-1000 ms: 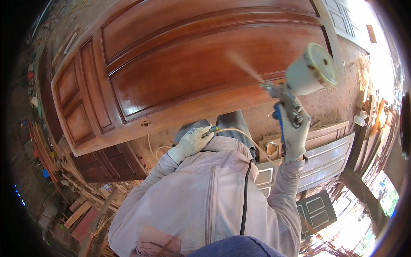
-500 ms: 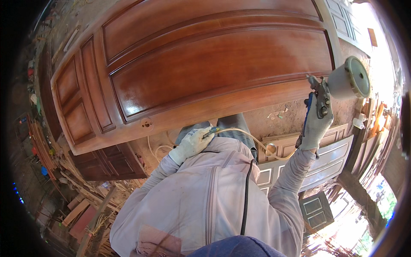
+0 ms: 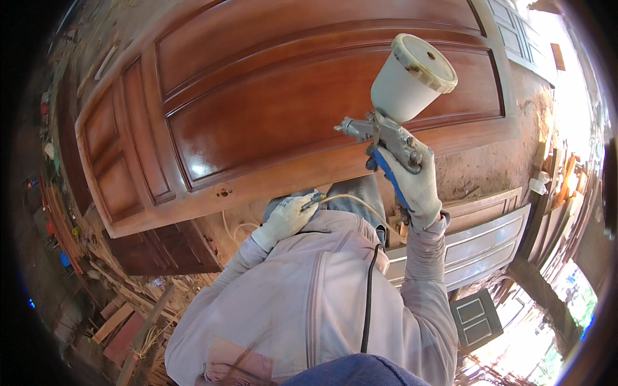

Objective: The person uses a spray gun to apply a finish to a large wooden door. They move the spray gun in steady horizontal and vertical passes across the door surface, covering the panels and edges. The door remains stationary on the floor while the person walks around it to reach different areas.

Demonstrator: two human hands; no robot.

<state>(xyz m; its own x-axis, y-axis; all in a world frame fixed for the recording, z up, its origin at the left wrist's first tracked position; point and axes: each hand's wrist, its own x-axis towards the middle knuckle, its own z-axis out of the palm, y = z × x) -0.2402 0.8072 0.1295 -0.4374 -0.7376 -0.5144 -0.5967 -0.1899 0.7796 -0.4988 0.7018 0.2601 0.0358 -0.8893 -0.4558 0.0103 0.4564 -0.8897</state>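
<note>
My gloved right hand (image 3: 415, 190) is closed around the grip of a metal spray gun (image 3: 385, 136). A whitish paint cup with a stained lid (image 3: 412, 77) tops the gun, and its nozzle points left, above a panelled wooden door (image 3: 277, 116). The door is reddish brown and glossy inside its panels, with paler edges. At my waist, my gloved left hand (image 3: 288, 215) is wrapped round a pale air hose (image 3: 360, 201), near a dark fitting. The hose curves across my lap toward my right wrist; part of it is hidden.
A dark brown panelled door (image 3: 164, 248) lies at lower left. Grey panelled boards (image 3: 473, 248) and a small dark green panel (image 3: 476, 320) stand at right. Scrap wood (image 3: 119, 321) is piled at left, and timber pieces (image 3: 566, 186) lean at far right.
My right hand has carried the spray gun left, from the door's right end to over its middle right. My left hand stays at my waist on the hose.
</note>
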